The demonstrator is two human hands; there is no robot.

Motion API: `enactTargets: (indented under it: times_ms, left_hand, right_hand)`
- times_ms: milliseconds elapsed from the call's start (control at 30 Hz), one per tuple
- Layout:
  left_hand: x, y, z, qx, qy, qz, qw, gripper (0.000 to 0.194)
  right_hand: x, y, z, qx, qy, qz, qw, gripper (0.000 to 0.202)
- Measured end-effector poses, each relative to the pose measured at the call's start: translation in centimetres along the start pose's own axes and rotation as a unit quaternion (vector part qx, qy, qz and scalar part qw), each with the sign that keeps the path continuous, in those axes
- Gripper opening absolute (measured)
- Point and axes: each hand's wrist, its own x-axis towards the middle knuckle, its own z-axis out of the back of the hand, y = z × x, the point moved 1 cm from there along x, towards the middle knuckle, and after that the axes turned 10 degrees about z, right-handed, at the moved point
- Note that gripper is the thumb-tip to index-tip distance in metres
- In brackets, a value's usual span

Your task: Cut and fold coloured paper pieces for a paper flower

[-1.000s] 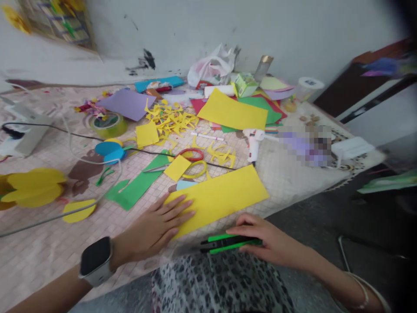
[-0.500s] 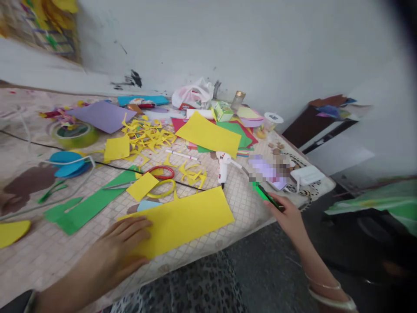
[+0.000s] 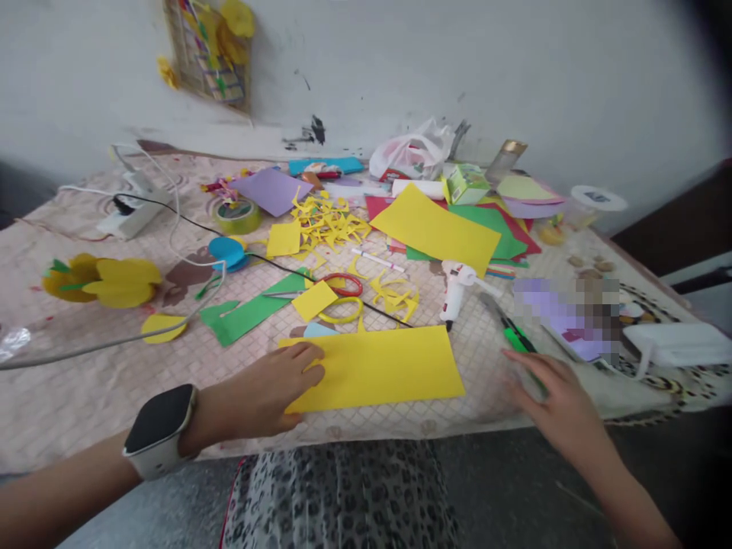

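Observation:
My left hand (image 3: 277, 389) holds the left end of a long yellow craft sheet (image 3: 377, 370) lying flat near the table's front edge, with fingers on top and the thumb by its lower corner. To the right, my right hand (image 3: 563, 408) is slightly blurred, its fingers apart around the handle end of a green and black utility knife (image 3: 519, 341), which lies on the tablecloth. A white glue gun (image 3: 454, 293) sits just beyond the sheet's right end. Behind the sheet are scissors with a red and a yellow handle loop (image 3: 343, 309) and a small yellow square (image 3: 314, 301).
Yellow scraps (image 3: 329, 225), coloured sheets (image 3: 438, 225) and green tape (image 3: 237, 217) lie farther back. Cables run from a power strip (image 3: 134, 210) across the table. Yellow petal shapes (image 3: 123, 282) lie left. A partly pixelated purple object (image 3: 563, 320) and a white charger-like block (image 3: 663, 345) lie right.
My right hand has loosened from the utility knife, its fingers now spread. My left hand stays at the sheet's left end, fingers more bent. The view has swung left.

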Motion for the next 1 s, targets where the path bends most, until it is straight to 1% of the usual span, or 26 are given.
enactTargets:
  times_ms: [100, 200, 333, 467, 533, 667, 900, 1000]
  left_hand:
    - [0.3, -0.1, 0.7, -0.020, 0.010, -0.003, 1.000, 0.023]
    - [0.7, 0.3, 1.5, -0.057, 0.025, -0.018, 0.998, 0.016]
    - [1.2, 1.5, 2.1, -0.084, 0.039, -0.014, 0.996, 0.009]
    - [1.7, 2.4, 2.5, -0.105, 0.057, 0.005, 0.993, 0.008]
    - [1.9, 2.6, 2.7, -0.115, 0.070, 0.013, 0.991, 0.009]
    - [2.3, 2.6, 3.1, -0.128, 0.091, 0.033, 0.987, 0.009]
    - [2.5, 2.5, 3.3, -0.150, 0.108, 0.053, 0.981, 0.002]
    - [2.6, 2.7, 3.3, -0.155, 0.115, 0.050, 0.980, 0.003]
  right_hand:
    - [0.8, 1.7, -0.7, 0.060, 0.079, 0.064, 0.993, 0.036]
    - [1.5, 2.5, -1.3, 0.081, 0.141, 0.107, 0.981, 0.037]
    - [2.1, 2.8, -1.2, 0.094, 0.186, 0.142, 0.968, 0.045]
    - [2.2, 3.0, -0.9, 0.093, 0.214, 0.160, 0.959, 0.065]
    - [2.2, 3.0, -1.0, 0.089, 0.214, 0.162, 0.959, 0.066]
    - [2.2, 3.0, -1.5, 0.096, 0.197, 0.155, 0.963, 0.053]
    - [2.9, 2.8, -1.7, 0.100, 0.113, 0.182, 0.972, 0.029]
    - [3.2, 2.8, -1.7, 0.109, 0.099, 0.197, 0.969, 0.026]
